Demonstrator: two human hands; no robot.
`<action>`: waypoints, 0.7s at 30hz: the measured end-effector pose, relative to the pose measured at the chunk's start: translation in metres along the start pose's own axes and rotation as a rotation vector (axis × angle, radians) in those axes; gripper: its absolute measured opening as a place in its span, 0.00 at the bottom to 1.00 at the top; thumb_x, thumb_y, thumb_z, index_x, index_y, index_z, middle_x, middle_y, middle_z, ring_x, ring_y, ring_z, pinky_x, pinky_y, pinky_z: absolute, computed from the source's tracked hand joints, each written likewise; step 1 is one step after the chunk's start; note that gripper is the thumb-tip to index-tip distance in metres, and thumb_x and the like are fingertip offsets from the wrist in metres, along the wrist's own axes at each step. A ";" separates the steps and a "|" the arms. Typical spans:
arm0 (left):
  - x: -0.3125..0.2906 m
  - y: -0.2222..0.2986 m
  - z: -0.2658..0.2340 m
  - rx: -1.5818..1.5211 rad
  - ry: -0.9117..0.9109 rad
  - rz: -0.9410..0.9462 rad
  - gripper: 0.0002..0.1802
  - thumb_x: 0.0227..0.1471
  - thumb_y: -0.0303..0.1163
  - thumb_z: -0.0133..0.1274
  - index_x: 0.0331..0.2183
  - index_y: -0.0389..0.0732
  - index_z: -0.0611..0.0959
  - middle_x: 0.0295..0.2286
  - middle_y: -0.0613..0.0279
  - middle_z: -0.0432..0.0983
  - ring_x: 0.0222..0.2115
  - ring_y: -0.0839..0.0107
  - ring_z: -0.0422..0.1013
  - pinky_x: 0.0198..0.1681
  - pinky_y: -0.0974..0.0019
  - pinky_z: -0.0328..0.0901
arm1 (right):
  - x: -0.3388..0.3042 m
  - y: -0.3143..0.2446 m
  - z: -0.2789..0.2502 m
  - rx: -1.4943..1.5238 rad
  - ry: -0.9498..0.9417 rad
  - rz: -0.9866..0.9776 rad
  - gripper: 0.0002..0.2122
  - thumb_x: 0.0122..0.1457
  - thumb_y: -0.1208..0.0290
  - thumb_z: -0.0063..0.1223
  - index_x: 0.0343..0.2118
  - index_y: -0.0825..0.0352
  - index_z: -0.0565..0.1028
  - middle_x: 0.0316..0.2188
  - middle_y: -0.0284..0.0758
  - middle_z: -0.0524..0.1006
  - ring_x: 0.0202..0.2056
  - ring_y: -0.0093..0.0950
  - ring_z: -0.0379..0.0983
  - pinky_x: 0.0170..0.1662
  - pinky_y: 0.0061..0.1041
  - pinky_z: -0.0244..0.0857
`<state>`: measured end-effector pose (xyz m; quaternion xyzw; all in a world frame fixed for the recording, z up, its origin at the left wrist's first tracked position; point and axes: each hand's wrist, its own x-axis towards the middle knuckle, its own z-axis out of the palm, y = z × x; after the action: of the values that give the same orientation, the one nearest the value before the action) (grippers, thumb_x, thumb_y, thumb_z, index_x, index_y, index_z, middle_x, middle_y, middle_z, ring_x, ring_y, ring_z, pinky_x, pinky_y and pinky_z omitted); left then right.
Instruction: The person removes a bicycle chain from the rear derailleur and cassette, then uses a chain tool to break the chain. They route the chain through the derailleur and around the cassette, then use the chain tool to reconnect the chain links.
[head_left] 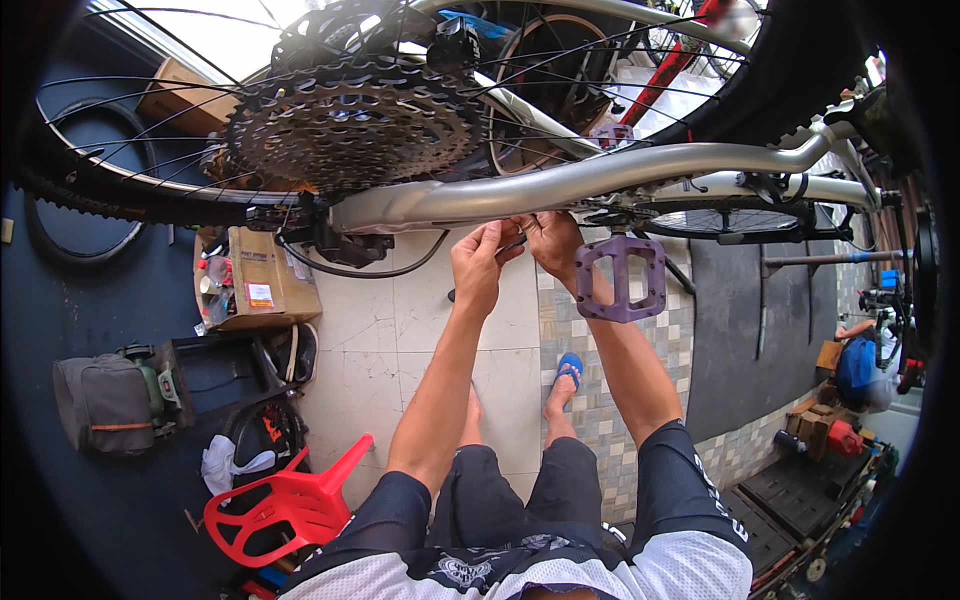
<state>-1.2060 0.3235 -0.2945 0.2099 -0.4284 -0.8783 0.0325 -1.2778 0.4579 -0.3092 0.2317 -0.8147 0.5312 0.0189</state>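
A bicycle with a silver frame tube [500, 195] hangs across the upper part of the view, above my hands. My left hand [477, 268] is raised just below the tube, thumb and fingers pinched on something small and dark. My right hand [554, 245] is beside it, fingers bent up against the tube's underside; what they hold is hidden. A black cable [372, 273] loops from the rear derailleur [350, 245] up to the tube, left of my left hand. The purple pedal [621, 279] hangs in front of my right wrist. The large cassette [350, 125] is at the upper left.
A red plastic chair [290, 505] stands at lower left. Farther up are an open cardboard box [262, 280], a grey bag [103, 405] and a loose tyre [85, 230]. Other bicycles stand behind the frame. Dark crates [800, 490] line the lower right.
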 end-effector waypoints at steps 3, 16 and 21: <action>-0.006 0.004 -0.004 -0.061 -0.007 -0.020 0.09 0.66 0.28 0.58 0.43 0.32 0.84 0.40 0.56 0.84 0.40 0.70 0.80 0.41 0.66 0.79 | -0.003 0.002 0.002 -0.206 -0.016 -0.053 0.12 0.70 0.66 0.55 0.49 0.67 0.78 0.38 0.45 0.83 0.40 0.48 0.80 0.44 0.40 0.73; 0.008 0.001 -0.027 0.315 -0.031 0.250 0.09 0.64 0.24 0.58 0.45 0.33 0.83 0.39 0.56 0.84 0.39 0.69 0.81 0.42 0.65 0.80 | -0.001 -0.009 -0.007 -0.034 -0.043 -0.017 0.11 0.67 0.65 0.60 0.43 0.69 0.83 0.36 0.45 0.84 0.38 0.42 0.82 0.43 0.36 0.74; 0.013 0.002 -0.028 0.421 -0.078 0.293 0.10 0.65 0.25 0.57 0.47 0.34 0.83 0.40 0.57 0.84 0.40 0.70 0.80 0.43 0.65 0.79 | 0.002 -0.011 -0.009 0.056 -0.119 0.076 0.11 0.67 0.66 0.61 0.43 0.69 0.84 0.36 0.44 0.85 0.38 0.36 0.83 0.44 0.33 0.74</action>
<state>-1.2069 0.2988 -0.3124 0.1135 -0.6284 -0.7632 0.0985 -1.2770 0.4611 -0.2956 0.2321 -0.8074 0.5396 -0.0561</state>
